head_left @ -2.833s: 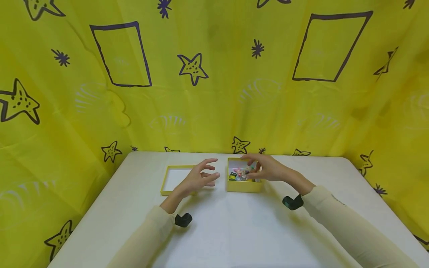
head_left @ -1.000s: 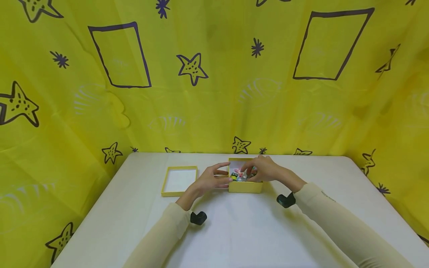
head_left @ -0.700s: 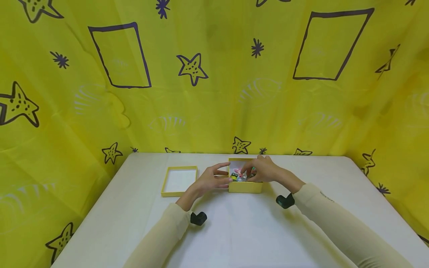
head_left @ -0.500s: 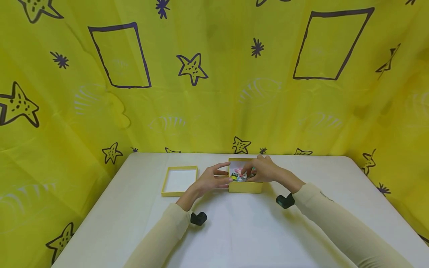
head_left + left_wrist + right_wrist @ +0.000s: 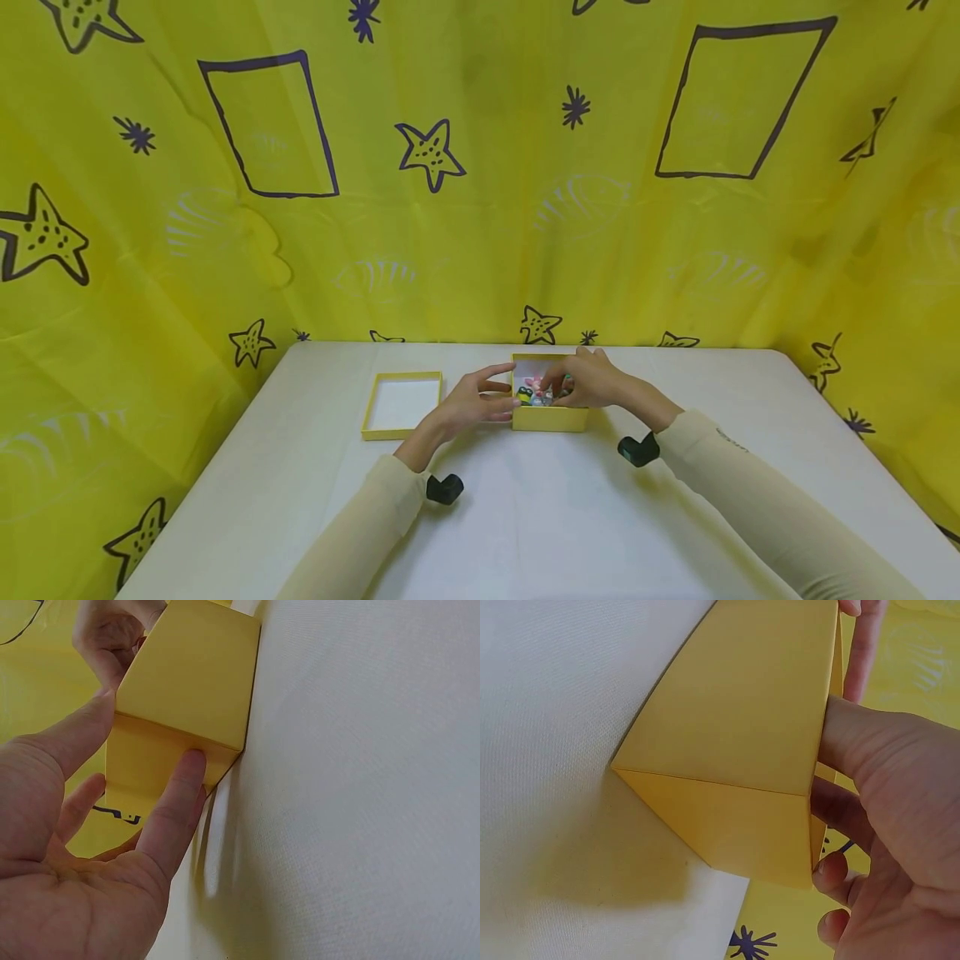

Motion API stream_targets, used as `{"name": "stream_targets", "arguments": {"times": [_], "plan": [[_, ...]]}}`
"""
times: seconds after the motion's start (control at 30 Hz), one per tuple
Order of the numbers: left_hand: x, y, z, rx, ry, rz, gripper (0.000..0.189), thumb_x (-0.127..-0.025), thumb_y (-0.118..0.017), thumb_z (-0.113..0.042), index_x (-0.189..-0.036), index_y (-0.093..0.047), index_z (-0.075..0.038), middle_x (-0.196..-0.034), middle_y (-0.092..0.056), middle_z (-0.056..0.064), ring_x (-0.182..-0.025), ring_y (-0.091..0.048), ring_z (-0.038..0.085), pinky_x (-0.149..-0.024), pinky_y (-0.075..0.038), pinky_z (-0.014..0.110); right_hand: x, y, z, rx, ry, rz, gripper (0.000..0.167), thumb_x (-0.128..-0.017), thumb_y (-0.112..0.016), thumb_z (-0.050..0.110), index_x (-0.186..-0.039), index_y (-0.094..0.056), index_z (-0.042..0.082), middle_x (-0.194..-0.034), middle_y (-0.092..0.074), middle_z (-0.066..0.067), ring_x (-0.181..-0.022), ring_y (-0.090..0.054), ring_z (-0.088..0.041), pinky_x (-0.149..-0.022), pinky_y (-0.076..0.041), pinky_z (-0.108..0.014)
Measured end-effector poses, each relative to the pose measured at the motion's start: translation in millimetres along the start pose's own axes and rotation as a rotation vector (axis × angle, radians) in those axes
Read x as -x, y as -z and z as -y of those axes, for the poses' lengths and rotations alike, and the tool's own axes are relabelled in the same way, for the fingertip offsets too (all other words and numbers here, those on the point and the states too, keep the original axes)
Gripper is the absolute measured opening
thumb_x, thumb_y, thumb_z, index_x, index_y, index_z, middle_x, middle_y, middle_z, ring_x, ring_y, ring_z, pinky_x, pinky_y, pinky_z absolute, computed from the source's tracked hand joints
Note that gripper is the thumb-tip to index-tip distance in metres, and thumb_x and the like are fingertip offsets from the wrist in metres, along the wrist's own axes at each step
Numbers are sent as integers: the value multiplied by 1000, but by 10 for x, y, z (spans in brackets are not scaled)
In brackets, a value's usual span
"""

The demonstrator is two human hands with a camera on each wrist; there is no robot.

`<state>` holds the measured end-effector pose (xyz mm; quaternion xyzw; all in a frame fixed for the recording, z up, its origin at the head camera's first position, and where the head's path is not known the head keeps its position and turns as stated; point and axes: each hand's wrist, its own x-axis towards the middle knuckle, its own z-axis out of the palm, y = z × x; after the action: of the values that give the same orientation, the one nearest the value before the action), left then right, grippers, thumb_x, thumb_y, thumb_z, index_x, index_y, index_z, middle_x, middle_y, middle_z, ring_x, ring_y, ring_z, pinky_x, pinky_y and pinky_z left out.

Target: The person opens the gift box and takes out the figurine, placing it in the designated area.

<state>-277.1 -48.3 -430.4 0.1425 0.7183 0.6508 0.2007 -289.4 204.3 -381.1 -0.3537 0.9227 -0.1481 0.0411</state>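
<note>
A small open yellow box (image 5: 550,419) stands toward the back of the table. Inside it lie several tiny toy figures, among them a pink one (image 5: 533,384) and a yellow, green and black one (image 5: 524,396). My left hand (image 5: 472,404) is beside the box, its fairly straight fingers touching the left wall, as the left wrist view shows on the yellow box (image 5: 191,671). My right hand (image 5: 596,379) reaches over the right side with its thumb and index finger down among the figures. In the right wrist view the box wall hides those fingertips; any grip is unseen.
A shallow yellow lid (image 5: 401,405), white inside, lies on the white table (image 5: 480,533) left of the box. A yellow curtain (image 5: 480,242) with drawn starfish hangs behind and at both sides. A dark wrist camera (image 5: 445,489) sits on the left sleeve.
Since the oldest frame my left hand has moved right to the box, and my right hand has gone deeper inside. Over the last second both hands have stayed almost still.
</note>
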Motion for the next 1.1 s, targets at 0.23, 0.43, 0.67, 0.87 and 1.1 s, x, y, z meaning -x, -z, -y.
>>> {"name": "stream_targets", "arguments": {"times": [0.23, 0.43, 0.67, 0.87, 1.1], "plan": [[-12, 2, 14, -6, -2, -2, 72, -92, -77, -5, -156, -45, -16, -142, -54, 25, -109, -69, 29, -88, -62, 39, 4, 10, -28, -25, -8, 11, 18, -87, -84, 21, -105, -79, 20, -84, -71, 15, -88, -52, -24, -77, -31, -45], [-1, 2, 9, -1, -6, 0, 73, -92, -77, -5, -157, -44, -14, -141, -54, 26, -108, -70, 29, -88, -62, 39, 16, 35, -42, -76, -20, 15, 19, -88, -84, 21, -106, -77, 19, -84, -71, 16, -88, -59, -22, -81, -33, -48], [-4, 9, 27, 3, -14, 8, 73, -93, -77, -5, -157, -43, -13, -141, -53, 26, -107, -70, 29, -88, -62, 39, 40, 78, -69, -209, -46, 21, 30, -88, -81, 11, -116, -73, 8, -88, -72, 8, -79, -65, -17, -77, -53, -36], [5, 9, 28, 4, -8, 1, 74, -93, -76, -4, -157, -43, -13, -142, -53, 27, -108, -70, 29, -88, -62, 39, 75, 110, -70, -303, -60, -7, 36, -87, -77, 3, -123, -70, 2, -93, -73, -2, -79, -63, -24, -65, -53, -29], [4, 12, 19, -17, -1, 0, 73, -93, -77, -8, -157, -43, -16, -143, -52, 26, -107, -70, 29, -89, -62, 38, 110, 115, -69, -291, -71, -69, 37, -87, -78, 5, -123, -70, 3, -96, -73, -4, -80, -57, -20, -66, -48, -29]]}}
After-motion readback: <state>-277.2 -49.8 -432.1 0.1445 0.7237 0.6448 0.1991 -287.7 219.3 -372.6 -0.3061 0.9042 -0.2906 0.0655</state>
